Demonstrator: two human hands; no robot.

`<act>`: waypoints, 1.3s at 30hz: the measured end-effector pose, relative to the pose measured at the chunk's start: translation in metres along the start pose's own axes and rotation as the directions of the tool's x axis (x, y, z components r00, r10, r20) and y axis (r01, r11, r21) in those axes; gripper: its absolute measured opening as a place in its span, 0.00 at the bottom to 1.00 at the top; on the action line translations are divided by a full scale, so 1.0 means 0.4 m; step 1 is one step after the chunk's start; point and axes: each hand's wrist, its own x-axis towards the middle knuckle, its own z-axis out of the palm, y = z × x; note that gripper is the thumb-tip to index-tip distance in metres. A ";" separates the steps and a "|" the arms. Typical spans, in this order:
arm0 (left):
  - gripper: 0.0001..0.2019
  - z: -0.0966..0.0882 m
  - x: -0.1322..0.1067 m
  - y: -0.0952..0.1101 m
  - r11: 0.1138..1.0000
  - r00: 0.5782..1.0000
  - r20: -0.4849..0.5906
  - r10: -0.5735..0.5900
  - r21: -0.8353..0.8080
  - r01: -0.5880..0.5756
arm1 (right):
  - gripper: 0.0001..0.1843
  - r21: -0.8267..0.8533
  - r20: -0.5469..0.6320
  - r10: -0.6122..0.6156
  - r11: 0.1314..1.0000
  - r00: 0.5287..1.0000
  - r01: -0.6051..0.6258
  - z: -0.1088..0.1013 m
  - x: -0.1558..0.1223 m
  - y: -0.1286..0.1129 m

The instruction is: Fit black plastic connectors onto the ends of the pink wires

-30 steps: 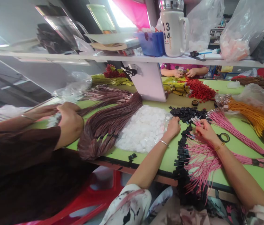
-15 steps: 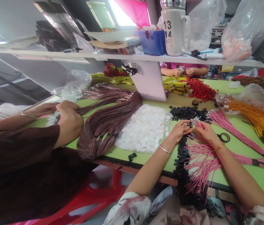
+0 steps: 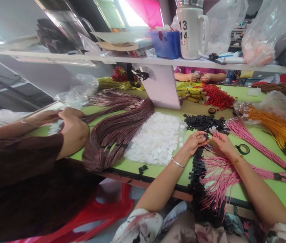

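Observation:
Between the fingertips of my left hand is a small black connector housing. My right hand pinches a small bunch of pink wires near their metal-tipped ends, a short way to the right of the housing. Below both hands, pink wires fan out over the table edge, with a row of black housings along their left side. A heap of loose black housings lies just beyond my fingers.
A bag of white housings and brown wire bundles lie to the left, where a co-worker's arms reach in. Black tape and a pink bundle are at right. A shelf crosses above; another person sits opposite.
My hands stay in nearly the same place. The fingertips are slightly further apart, and the black housing shows more clearly in my left fingers.

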 end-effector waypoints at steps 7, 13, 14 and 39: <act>0.12 0.012 0.001 -0.021 0.948 0.975 0.002 0.221 0.233 -0.215 | 0.21 0.000 0.015 0.063 0.998 0.998 -0.063 -0.001 -0.001 -0.010; 0.10 0.019 0.010 -0.039 0.948 0.973 -0.050 0.223 0.245 -0.205 | 0.17 -0.188 0.034 -0.066 0.980 0.997 0.072 -0.013 -0.001 -0.025; 0.10 0.019 0.012 -0.042 0.948 0.974 -0.058 0.221 0.247 -0.200 | 0.16 -0.218 0.050 -0.075 0.972 0.996 0.084 -0.012 -0.001 -0.027; 0.08 -0.051 -0.001 0.024 0.526 0.961 0.255 -0.107 0.835 -0.163 | 0.17 0.399 -0.263 0.092 0.917 0.960 0.021 -0.056 0.004 -0.113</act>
